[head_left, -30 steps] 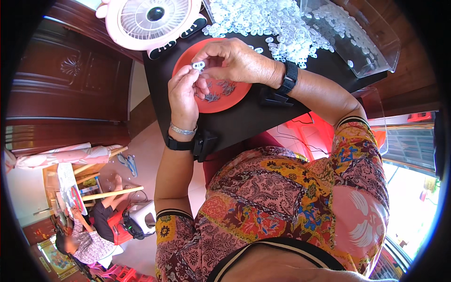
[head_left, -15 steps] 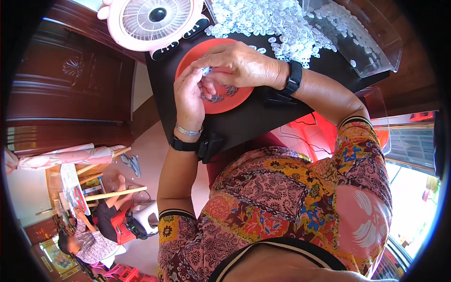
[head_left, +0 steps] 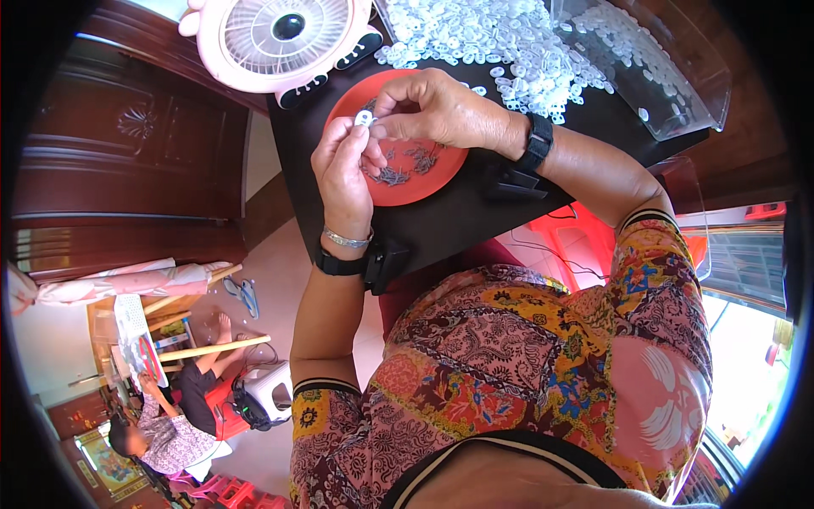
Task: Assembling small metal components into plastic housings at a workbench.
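Currently, the left hand [head_left: 345, 170] pinches a white oval plastic piece [head_left: 364, 118], while the right hand [head_left: 445, 114] curls beside it, its hold unclear.

The left arm [head_left: 329, 314] goes up, almost straight, and the right arm [head_left: 598, 170] bends at the elbow [head_left: 655, 197] and reaches across to the left. The two hands are near each other. The left hand [head_left: 346, 178] pinches with its thumb [head_left: 350, 149] and pointing finger, and its other fingers [head_left: 371, 156] curl in. The right hand [head_left: 449, 110] shows its back, with bent fingers [head_left: 411, 85]. Its fingertips are close to the left ones, but whether they touch is hard to see
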A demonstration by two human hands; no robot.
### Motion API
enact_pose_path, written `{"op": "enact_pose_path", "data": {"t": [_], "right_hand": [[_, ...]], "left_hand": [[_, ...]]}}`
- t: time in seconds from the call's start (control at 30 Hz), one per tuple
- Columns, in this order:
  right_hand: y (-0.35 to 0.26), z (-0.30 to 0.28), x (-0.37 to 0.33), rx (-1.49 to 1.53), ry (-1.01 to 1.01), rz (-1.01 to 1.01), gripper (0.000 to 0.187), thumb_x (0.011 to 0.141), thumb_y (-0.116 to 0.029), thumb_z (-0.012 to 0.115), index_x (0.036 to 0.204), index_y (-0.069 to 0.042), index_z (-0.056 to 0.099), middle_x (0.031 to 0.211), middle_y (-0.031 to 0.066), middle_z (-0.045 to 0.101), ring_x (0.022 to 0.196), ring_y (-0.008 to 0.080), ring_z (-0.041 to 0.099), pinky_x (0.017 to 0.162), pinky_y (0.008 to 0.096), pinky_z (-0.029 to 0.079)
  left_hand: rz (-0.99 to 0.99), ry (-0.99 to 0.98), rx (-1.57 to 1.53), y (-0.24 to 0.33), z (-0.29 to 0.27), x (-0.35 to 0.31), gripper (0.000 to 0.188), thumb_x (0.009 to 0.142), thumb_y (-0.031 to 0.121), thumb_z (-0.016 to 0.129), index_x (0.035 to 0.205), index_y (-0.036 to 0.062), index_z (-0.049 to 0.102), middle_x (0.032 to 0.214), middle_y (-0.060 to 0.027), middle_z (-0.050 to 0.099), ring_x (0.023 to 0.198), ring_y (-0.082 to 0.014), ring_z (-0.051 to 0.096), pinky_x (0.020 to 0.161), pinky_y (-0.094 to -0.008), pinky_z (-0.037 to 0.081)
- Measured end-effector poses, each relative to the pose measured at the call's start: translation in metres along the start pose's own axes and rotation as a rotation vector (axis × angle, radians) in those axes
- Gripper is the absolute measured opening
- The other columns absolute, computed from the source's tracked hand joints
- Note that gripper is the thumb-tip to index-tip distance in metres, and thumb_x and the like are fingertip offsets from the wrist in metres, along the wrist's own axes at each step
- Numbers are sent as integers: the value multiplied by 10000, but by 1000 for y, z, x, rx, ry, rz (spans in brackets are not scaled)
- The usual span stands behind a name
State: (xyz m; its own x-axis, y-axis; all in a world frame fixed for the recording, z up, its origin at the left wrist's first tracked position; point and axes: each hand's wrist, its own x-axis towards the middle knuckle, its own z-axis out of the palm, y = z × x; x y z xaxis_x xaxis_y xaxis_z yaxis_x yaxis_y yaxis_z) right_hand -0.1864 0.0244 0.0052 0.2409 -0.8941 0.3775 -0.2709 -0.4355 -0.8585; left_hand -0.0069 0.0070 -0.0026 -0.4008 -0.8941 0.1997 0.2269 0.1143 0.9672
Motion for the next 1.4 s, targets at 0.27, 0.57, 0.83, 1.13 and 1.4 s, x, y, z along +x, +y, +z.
{"op": "enact_pose_path", "data": {"t": [0.27, 0.57, 0.83, 1.13, 1.4], "right_hand": [[-13, -6, 1, 176, -129, 181, 147, 867, -146, 663, 857, 0, 648, 697, -2, 619, 649, 47, 556, 603, 202, 455], [-17, -12, 0, 123, -166, 229, 174, 851, -168, 673, 834, 4, 650, 669, 4, 614, 586, 54, 533, 555, 203, 436], [-17, -13, 2, 133, -163, 282, 179, 851, -181, 685, 849, -7, 643, 683, -6, 613, 594, 46, 526, 550, 196, 427], [-6, -5, 2, 225, -123, 3, 347, 814, -65, 725, 1127, -15, 582, 903, 20, 641, 857, 76, 599, 776, 240, 499], [-10, -1, -2, -170, -38, -207, 343, 760, -69, 758, 1077, -46, 628, 950, 66, 662, 861, 165, 651, 762, 288, 533]], "left_hand": [[19, 14, 42, 0, 1, 0, 187, 919, 192, 516, 892, 20, 581, 670, -10, 549, 566, -67, 500, 506, -190, 372], [-13, -48, 179, 4, -2, 1, 175, 906, 163, 508, 806, 28, 559, 628, 8, 517, 538, -49, 461, 487, -191, 340], [-60, -124, 174, 5, -3, 1, 186, 904, 162, 478, 761, 50, 518, 633, 7, 512, 538, -54, 456, 485, -194, 336], [-62, -73, 93, 5, -3, -1, 171, 899, 161, 469, 780, 49, 520, 643, -8, 521, 546, -76, 491, 485, -200, 362], [-99, -48, 114, 9, 3, -2, 189, 891, 185, 488, 815, 31, 566, 638, -13, 533, 538, -72, 496, 478, -196, 366]]}}
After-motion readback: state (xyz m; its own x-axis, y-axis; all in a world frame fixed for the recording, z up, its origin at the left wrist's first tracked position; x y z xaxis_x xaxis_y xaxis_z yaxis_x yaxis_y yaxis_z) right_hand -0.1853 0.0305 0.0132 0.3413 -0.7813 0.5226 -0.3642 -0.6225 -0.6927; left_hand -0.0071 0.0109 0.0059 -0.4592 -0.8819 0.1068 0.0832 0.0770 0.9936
